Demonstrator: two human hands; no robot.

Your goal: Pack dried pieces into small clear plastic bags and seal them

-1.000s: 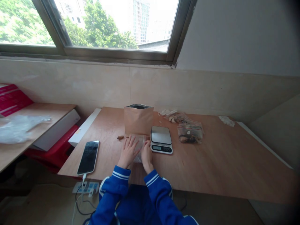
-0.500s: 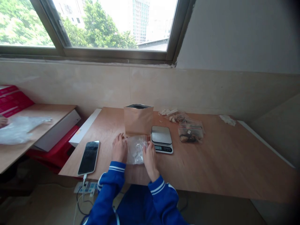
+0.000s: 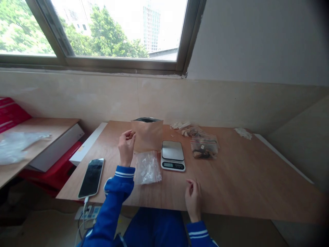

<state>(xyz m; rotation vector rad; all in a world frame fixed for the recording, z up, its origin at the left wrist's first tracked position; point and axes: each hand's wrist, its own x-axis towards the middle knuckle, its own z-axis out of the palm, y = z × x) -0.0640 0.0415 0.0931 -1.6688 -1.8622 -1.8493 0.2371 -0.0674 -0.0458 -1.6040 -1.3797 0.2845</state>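
My left hand [image 3: 126, 146] is raised beside the upright brown paper pouch [image 3: 147, 134], its fingertips pinched on a small brown piece [image 3: 132, 133]. A clear plastic bag [image 3: 147, 167] lies flat on the wooden table [image 3: 231, 181], just right of my left wrist. My right hand [image 3: 194, 199] hangs near the table's front edge with fingers loosely curled and nothing in it. A small digital scale [image 3: 172, 155] stands right of the clear bag.
A zip bag with dark pieces [image 3: 204, 147] and loose pale bits [image 3: 183, 127] lie behind the scale. A phone [image 3: 91, 177] on a cable lies at the table's left front. A second table [image 3: 31, 144] with plastic wrap and red boxes stands to the left.
Both hands have left the clear bag. The left hand picked the small brown piece off the table and rose toward the pouch; the right hand drew back to the front edge.
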